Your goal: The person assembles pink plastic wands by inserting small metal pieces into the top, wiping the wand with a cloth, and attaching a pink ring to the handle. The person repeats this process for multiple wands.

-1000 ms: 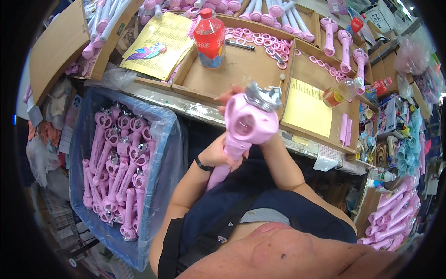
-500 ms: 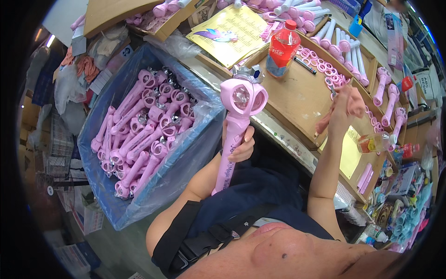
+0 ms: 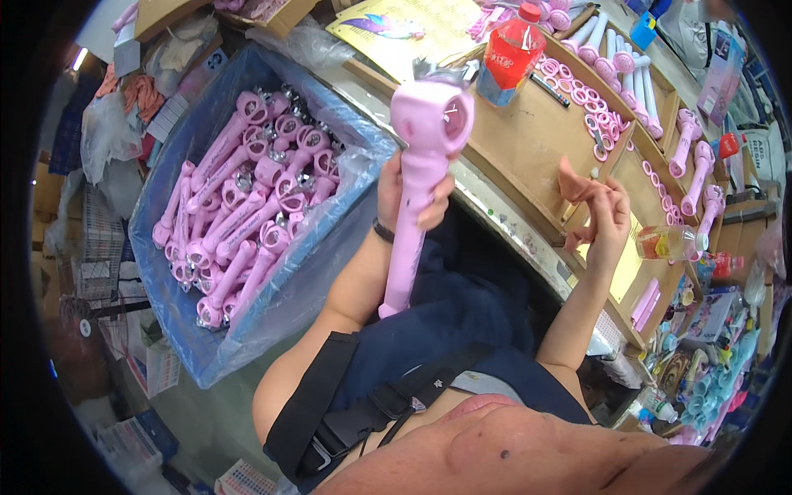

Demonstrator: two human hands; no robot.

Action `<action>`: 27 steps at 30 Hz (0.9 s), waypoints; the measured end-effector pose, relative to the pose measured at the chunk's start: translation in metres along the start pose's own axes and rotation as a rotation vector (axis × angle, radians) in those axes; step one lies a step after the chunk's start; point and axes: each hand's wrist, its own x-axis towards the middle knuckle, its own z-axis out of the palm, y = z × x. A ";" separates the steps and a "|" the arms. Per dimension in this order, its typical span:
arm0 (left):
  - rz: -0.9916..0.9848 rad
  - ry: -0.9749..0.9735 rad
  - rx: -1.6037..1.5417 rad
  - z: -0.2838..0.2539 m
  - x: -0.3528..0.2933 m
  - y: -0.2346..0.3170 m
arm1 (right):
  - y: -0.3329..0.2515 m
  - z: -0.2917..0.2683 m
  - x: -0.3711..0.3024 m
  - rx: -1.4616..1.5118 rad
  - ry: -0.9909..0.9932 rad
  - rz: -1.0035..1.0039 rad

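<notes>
A pink toy wand (image 3: 404, 247) stands nearly upright in front of me, its round, windowed head at the top and its silvery tip blurred. My left hand (image 3: 436, 205) is wrapped round the handle just below the head. To the right, above the tray's near edge, my right hand (image 3: 610, 216) pinches a crumpled peach-coloured cloth (image 3: 576, 183). The cloth is apart from the wand. Many similar pink wands (image 3: 235, 216) lie heaped in a blue bin (image 3: 285, 309) lined with clear plastic, to the left of my left arm.
A shallow brown tray (image 3: 511, 157) lies on the bench, with a red-labelled bottle (image 3: 506, 66), a black marker (image 3: 551, 91), scissors (image 3: 596, 136) and pink rings (image 3: 609, 124). Several white-handled pink parts (image 3: 639, 95) lie beyond. A clear bottle (image 3: 664, 243) rests at right; a yellow sheet (image 3: 392, 29) lies far back.
The wand has turned in my left hand, so its printed side no longer faces up. My right hand has drawn back from the scissors and rings, bringing the cloth nearer me.
</notes>
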 end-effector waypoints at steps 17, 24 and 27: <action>0.260 0.254 0.279 0.001 0.031 0.046 | 0.021 0.064 -0.092 -0.128 -0.617 0.443; 0.517 0.561 0.549 0.008 0.035 0.056 | 0.033 0.068 -0.117 0.295 -0.600 0.752; 0.719 0.743 0.868 0.014 0.034 0.044 | 0.035 0.071 -0.114 -0.398 -0.592 0.077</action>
